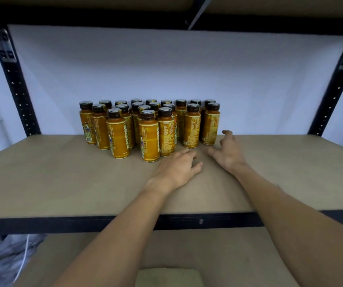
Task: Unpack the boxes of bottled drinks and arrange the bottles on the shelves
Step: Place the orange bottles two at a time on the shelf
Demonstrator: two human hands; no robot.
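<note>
Several orange-yellow drink bottles (148, 135) with dark caps stand upright in rows at the back middle of the tan shelf board (63, 179). My left hand (178, 166) hovers palm down over the board just in front of the nearest bottles, fingers relaxed, holding nothing. My right hand (227, 151) is spread open just right of the front bottles, close to the rightmost bottle (211, 124) but apart from it. Both forearms reach in over the shelf's front edge.
Black metal uprights (16, 83) frame the shelf at left and right (332, 94), with a white wall behind. A black front beam (42, 225) edges the board. A lower tan shelf (187, 251) lies below, with crumpled plastic wrap (7, 259) at lower left.
</note>
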